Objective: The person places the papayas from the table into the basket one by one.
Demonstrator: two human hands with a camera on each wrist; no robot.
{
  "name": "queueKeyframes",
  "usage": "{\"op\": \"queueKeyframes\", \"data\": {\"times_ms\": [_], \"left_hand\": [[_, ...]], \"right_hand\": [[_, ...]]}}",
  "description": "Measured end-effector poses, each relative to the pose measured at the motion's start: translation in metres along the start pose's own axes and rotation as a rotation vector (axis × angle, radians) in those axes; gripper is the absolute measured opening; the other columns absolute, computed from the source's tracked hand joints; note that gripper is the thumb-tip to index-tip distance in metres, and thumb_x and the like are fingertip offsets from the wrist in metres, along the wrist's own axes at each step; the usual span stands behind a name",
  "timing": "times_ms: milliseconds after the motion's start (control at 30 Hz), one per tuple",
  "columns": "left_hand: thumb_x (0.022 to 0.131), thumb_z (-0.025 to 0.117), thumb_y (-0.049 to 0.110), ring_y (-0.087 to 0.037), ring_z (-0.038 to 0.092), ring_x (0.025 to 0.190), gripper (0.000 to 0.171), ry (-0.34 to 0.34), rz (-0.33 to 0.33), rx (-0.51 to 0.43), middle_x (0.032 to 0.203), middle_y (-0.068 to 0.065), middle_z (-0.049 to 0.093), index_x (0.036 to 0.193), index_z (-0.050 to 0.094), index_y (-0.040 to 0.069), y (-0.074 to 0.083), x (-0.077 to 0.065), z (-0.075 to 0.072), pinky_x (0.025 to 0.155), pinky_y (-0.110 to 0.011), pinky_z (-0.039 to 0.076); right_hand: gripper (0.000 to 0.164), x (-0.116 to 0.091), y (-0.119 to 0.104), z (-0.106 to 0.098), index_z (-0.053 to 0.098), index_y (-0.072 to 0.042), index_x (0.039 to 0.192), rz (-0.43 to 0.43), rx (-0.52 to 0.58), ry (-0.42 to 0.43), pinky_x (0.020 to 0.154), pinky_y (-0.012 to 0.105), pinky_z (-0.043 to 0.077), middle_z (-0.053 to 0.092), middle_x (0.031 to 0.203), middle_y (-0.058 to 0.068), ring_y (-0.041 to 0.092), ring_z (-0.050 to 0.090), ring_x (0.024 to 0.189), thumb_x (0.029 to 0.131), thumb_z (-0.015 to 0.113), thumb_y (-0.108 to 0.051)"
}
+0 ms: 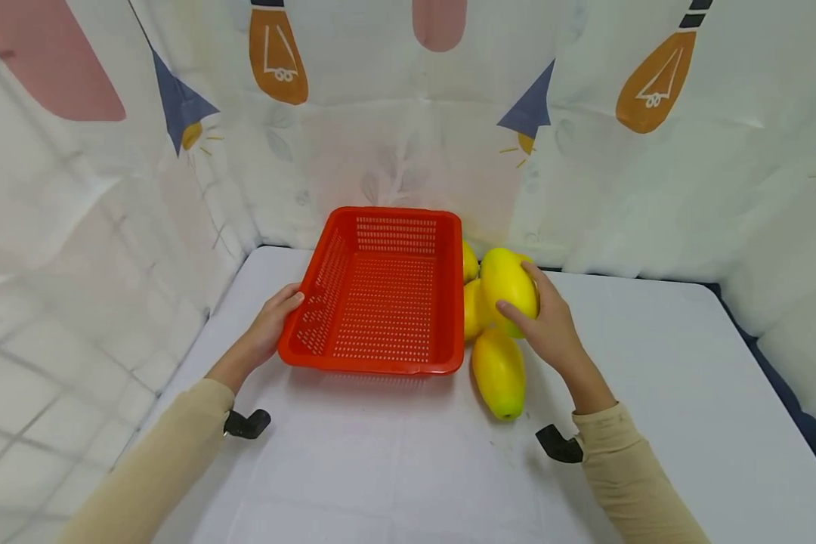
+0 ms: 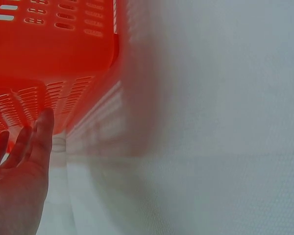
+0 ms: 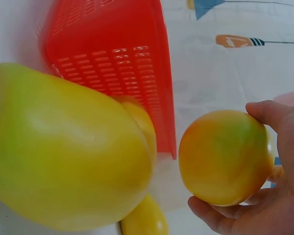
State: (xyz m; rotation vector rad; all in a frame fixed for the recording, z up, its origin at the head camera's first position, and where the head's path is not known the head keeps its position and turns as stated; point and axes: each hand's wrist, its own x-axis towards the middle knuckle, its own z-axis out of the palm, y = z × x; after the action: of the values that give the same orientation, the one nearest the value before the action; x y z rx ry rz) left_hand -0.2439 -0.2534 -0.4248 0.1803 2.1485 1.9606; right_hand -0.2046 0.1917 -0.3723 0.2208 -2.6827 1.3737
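Observation:
My left hand [image 1: 267, 323] grips a red plastic basket [image 1: 374, 366] by its left side, thumb at the rim and fingers against the slotted outer wall [image 2: 63, 95]. No fruit lies inside the basket. To its right, my right hand [image 1: 551, 325] holds a yellow papaya [image 1: 508, 283] between thumb and fingers, above the others. That held papaya [image 3: 225, 156] shows orange and green tints in the right wrist view. A papaya with a green tip [image 1: 499, 374] lies nearest me on the table. Two more yellow fruits, partly hidden, sit against the basket's right side.
A white cloth covers the table [image 1: 394, 453]. Patterned fabric [image 1: 408, 128] hangs behind the back edge, and a pale sheet [image 1: 61, 302] closes off the left. Black mounts [image 1: 248, 425] stick out from both wrists.

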Motion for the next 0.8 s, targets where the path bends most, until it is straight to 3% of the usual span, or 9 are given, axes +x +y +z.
{"op": "queueKeyframes", "data": {"times_ms": [200, 800], "left_hand": [[0.104, 0.036, 0.04, -0.006, 0.058, 0.091, 0.051, 0.004, -0.017, 0.053, 0.108, 0.005, 0.056, 0.144, 0.032, 0.008, 0.002, 0.005, 0.002, 0.078, -0.019, 0.052], [0.104, 0.035, 0.038, -0.006, 0.058, 0.091, 0.049, 0.019, -0.018, 0.031, 0.107, 0.005, 0.056, 0.143, 0.033, 0.008, 0.004, -0.001, 0.001, 0.078, -0.019, 0.051]], "right_hand": [[0.077, 0.0, -0.006, -0.001, 0.024, -0.023, 0.153, -0.02, 0.006, 0.005, 0.097, 0.056, 0.044, 0.035, 0.153, 0.009, 0.034, 0.047, 0.119, 0.091, 0.064, -0.044], [0.075, -0.003, -0.026, 0.002, 0.024, -0.026, 0.152, -0.028, 0.003, -0.034, 0.097, 0.055, 0.047, 0.032, 0.154, 0.008, 0.033, 0.046, 0.122, 0.09, 0.064, -0.043]]}}
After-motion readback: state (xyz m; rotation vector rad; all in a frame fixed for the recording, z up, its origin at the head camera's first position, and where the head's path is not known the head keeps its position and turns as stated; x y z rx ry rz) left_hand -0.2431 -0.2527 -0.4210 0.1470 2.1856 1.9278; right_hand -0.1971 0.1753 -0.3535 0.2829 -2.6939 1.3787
